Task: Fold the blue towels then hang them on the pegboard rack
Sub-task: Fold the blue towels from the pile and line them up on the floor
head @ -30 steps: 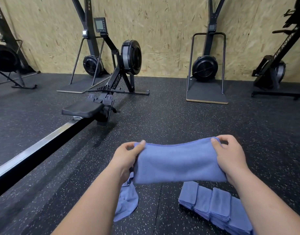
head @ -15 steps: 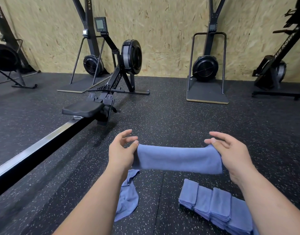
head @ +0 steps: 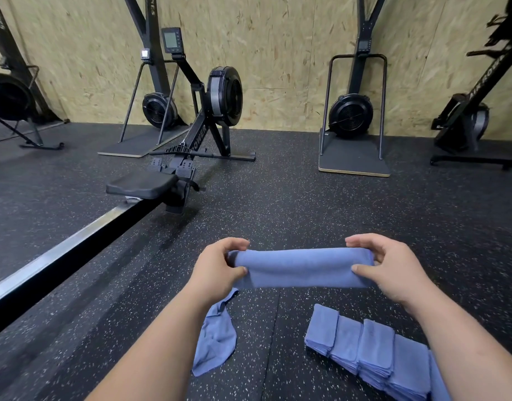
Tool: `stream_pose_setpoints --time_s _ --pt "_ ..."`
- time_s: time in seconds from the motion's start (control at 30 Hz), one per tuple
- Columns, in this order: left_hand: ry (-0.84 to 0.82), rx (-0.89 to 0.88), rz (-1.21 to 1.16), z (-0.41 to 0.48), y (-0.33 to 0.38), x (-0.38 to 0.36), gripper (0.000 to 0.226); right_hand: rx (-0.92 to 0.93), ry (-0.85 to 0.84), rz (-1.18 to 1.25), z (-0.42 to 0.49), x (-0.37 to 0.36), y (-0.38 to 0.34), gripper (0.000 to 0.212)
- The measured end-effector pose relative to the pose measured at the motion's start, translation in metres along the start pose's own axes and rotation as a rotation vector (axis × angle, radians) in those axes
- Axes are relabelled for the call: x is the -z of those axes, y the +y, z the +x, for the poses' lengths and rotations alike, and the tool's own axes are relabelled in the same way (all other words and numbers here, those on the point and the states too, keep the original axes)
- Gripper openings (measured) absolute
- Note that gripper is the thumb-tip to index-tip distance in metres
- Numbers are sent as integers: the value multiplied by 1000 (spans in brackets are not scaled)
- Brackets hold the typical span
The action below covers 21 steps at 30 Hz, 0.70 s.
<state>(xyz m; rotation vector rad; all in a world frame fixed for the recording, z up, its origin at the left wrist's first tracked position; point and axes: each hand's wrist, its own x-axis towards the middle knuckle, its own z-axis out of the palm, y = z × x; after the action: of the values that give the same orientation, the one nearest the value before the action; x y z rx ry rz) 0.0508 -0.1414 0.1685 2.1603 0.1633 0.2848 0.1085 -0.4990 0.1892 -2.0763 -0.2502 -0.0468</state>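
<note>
I hold a blue towel (head: 302,267) folded into a narrow horizontal band above the floor. My left hand (head: 217,267) pinches its left end between thumb and fingers. My right hand (head: 390,267) pinches its right end the same way. Below on the floor, a row of several folded blue towels (head: 367,348) lies overlapping at the lower right. A loose, crumpled blue towel (head: 215,340) lies on the floor under my left forearm. No pegboard rack is in view.
A rowing machine (head: 202,125) with its black seat (head: 140,185) and long metal rail (head: 61,250) runs diagonally at the left. More exercise machines (head: 351,114) stand along the wooden wall. The floor is black speckled rubber.
The towel was a taller band a second ago; it has been folded down into a narrower strip. Both hands let their fingers off briefly, then pinched the ends again.
</note>
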Motion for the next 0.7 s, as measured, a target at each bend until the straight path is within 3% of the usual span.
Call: stream_pose_setpoints --time_s 0.13,0.33,0.4,0.53,0.7 --pt "37 -10 167 -1 0 0 42 38 25 -271 0 -2 0 50" --pt "37 -21 267 -2 2 -1 18 44 64 -405 -4 -3 -4 35" --pt "48 44 180 -2 2 -1 11 0 114 -261 -2 -3 -3 28" --pt "80 162 -238 2 6 1 5 -92 166 264 4 -6 -4 20" --pt "151 231 -456 4 7 -2 31 -97 247 419 3 -12 -9 24"
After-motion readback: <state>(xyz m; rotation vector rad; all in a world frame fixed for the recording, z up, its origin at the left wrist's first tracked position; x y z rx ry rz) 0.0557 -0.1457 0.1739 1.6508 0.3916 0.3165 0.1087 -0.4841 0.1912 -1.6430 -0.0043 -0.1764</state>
